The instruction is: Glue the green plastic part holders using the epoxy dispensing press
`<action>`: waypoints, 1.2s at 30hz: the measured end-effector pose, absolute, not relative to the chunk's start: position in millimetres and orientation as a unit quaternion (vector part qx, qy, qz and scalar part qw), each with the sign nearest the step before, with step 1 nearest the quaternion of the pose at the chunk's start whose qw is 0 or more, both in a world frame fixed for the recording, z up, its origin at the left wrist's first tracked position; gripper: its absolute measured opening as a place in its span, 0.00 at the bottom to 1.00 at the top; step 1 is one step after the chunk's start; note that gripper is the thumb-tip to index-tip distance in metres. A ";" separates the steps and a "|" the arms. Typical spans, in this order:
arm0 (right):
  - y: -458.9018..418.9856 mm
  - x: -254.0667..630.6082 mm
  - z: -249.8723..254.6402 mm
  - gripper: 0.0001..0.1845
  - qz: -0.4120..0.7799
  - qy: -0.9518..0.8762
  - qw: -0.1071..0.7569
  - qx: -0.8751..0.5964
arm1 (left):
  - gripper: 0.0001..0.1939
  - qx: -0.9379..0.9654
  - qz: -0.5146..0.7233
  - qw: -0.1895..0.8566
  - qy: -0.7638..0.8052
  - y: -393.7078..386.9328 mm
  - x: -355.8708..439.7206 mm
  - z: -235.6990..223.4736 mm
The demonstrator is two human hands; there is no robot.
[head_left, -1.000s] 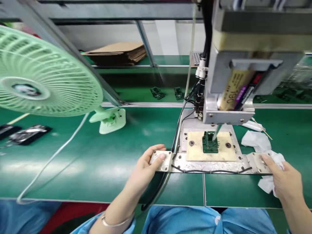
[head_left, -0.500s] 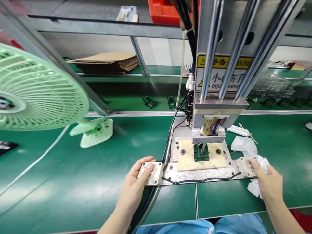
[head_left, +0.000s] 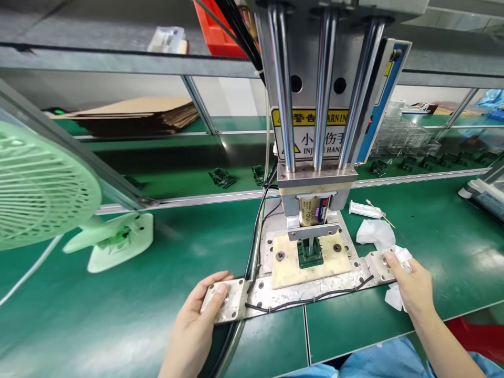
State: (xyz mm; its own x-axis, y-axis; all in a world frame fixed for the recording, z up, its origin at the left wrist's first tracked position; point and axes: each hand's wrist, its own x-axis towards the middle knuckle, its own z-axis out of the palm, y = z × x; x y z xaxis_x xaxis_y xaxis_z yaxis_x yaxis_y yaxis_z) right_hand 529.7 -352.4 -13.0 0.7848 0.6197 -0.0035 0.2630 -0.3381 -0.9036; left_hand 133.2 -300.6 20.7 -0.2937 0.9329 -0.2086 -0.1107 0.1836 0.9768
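Note:
My left hand point(head_left: 197, 315) grips the metal button block point(head_left: 232, 300) at the left end of a press base, its thumb lying on top and fingers around the far side. On the right-hand button block point(head_left: 378, 265), my right hand point(head_left: 415, 286) has its thumb on the round button. Between them, a dark green plastic part point(head_left: 310, 253) sits on a cream fixture plate point(head_left: 279, 273). The lowered press head point(head_left: 315, 181) stands over this part, and a thin rod reaches down to it. A gold and purple printed cylinder point(head_left: 314, 210) is in the head.
A green fan point(head_left: 43, 184) stands at left. Beside the press lie a white tube point(head_left: 366, 210), a swab and crumpled tissue point(head_left: 376, 233). Black cables point(head_left: 258, 231) run left of the press. More green parts point(head_left: 222, 177) and stacked cardboard point(head_left: 134, 115) are behind.
The camera view has turned, so the press and both hands appear farther left. Both hands stay on their button blocks, and the press head looks equally low.

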 end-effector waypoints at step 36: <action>-349.2 528.5 -1.4 0.25 0.101 -0.298 0.542 -0.779 | 0.32 0.346 0.549 0.454 0.611 -299.1 140.0 29.2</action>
State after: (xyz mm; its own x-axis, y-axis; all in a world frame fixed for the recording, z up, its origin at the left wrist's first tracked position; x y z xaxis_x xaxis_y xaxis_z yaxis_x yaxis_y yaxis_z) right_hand 528.5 -349.2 -1.4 0.8015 0.5744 0.1663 0.3555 -0.2341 -0.9049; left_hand 140.0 -299.1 29.2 -0.3482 0.9211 -0.1742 -0.0752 0.1578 0.9846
